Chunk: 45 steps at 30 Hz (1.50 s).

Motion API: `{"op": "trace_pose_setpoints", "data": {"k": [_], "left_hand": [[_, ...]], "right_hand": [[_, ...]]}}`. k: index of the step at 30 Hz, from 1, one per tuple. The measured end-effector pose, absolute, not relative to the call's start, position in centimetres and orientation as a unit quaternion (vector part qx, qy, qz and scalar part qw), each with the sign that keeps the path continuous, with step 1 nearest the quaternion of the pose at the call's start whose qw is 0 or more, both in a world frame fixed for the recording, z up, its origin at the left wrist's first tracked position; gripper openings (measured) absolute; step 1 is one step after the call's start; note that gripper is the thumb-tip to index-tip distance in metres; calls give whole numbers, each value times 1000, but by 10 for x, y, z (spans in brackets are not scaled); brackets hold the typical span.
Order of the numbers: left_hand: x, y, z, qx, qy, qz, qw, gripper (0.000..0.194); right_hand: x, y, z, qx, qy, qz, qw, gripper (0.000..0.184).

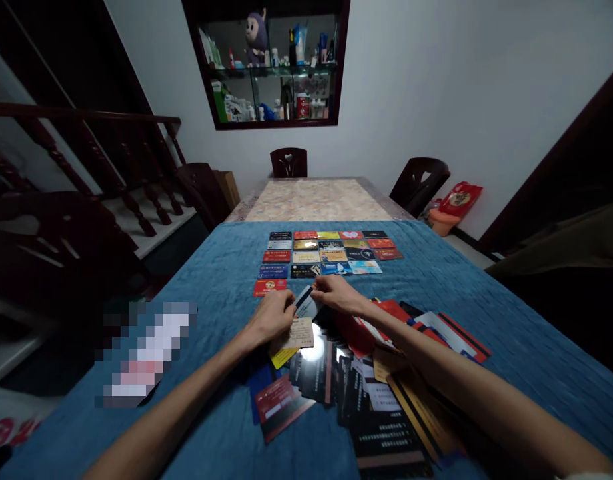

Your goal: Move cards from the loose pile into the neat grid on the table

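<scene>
Both hands meet over a blue cloth (486, 313) on a table. My left hand (272, 319) is closed on a few cards, a beige card (300, 333) and a yellow one (282, 357) sticking out below it. My right hand (339, 294) pinches a dark blue and white card (305, 303) that the left hand also touches. Just beyond the hands, several cards lie face up in neat rows, forming a grid (331, 253). A red card (269, 287) sits alone at the grid's near left. A loose heap of cards (376, 393) spreads under my right forearm.
Dark wooden chairs (417, 181) stand around the table, whose far end (316, 199) is uncovered. A stair railing (111, 160) runs along the left. A wall cabinet (271, 67) holds bottles and a plush toy. A blurred object (146, 353) lies on the cloth at left.
</scene>
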<state>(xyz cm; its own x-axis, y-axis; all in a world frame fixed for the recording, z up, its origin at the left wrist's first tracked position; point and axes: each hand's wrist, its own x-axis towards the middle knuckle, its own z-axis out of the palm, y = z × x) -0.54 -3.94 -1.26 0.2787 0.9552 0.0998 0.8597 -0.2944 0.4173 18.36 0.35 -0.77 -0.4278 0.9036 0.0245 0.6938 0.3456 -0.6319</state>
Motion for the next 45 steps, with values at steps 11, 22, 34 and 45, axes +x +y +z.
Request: {"op": "trace_pose_setpoints", "data": {"k": [11,22,34,45], "left_hand": [[9,-34,-12,793,532,238,176,15],[20,-57,-11,816,428,326,209,25],[21,-62,-28,895,312,315,-57,21],[9,-66,-24,904,237,290,-205,12]], "right_hand": [[218,-9,-25,-485,-723,358,336,16],[235,-14,-38,-429,-675,421,428,25],[225,-17,-22,-416,-763,360,340,26],[217,-23,-21,-404,-852,223,247,25]]}}
